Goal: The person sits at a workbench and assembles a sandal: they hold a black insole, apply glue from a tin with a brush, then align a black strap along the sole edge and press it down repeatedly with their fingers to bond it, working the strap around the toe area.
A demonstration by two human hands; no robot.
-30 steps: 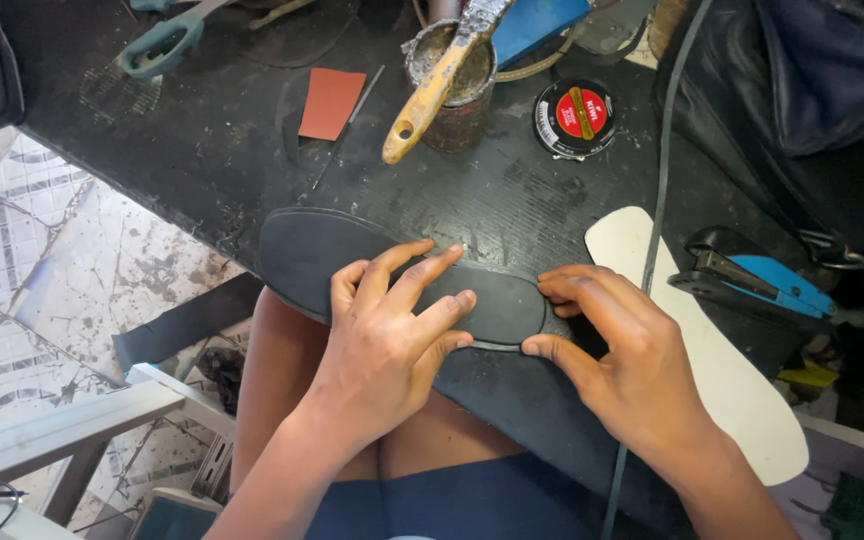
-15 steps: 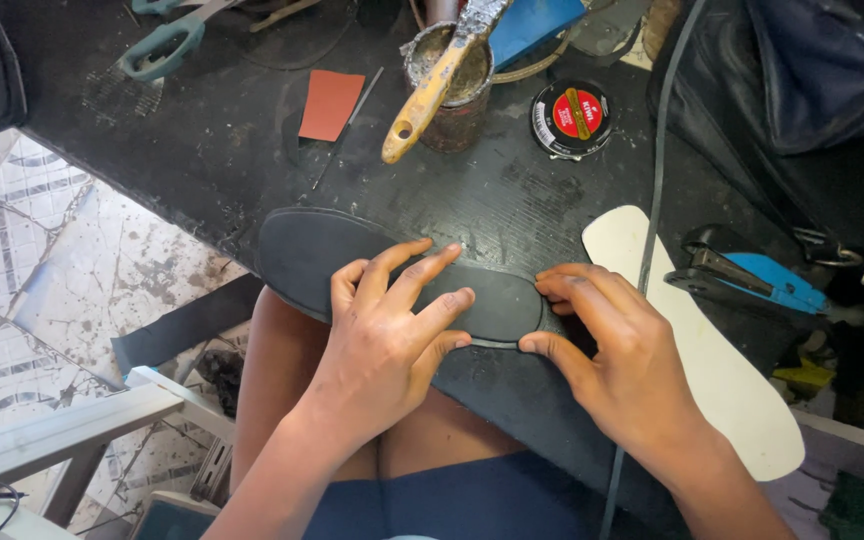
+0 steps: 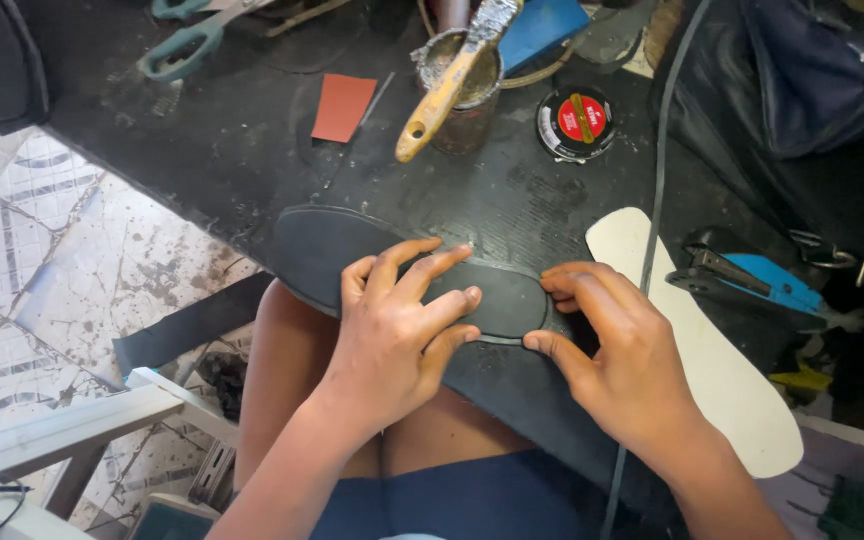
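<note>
Head view: a dark shoe sole (image 3: pixel 352 255) lies flat at the middle of the frame, on a black rubber sheet (image 3: pixel 512 200) that covers the tabletop, its near end reaching the sheet's lower edge above the person's bare knees. The left hand (image 3: pixel 402 335) rests on the sole's right half with fingers spread and pressed flat, gripping nothing. The right hand (image 3: pixel 617 350) sits just beside it at the sole's rounded right end, fingers curled, fingertips and thumb pinching at that edge.

To the right of the right hand a cream insole-shaped cutout (image 3: pixel 722 380) lies slanting toward the lower right, and a black cable (image 3: pixel 660 170) runs down across it. A blue-handled tool (image 3: pixel 752 280) lies at the right edge. In the upper middle a glue-smeared tin (image 3: pixel 467 110) carries a brush with a yellow handle (image 3: pixel 432 110) leaning on its rim; a round black-and-red tin (image 3: pixel 577 120) stands just right of it, and a red square of sandpaper (image 3: pixel 344 107) lies to its left. Green-handled scissors (image 3: pixel 187 45) lie in the upper left. Patterned floor tiles (image 3: pixel 82 290) show at the left.
</note>
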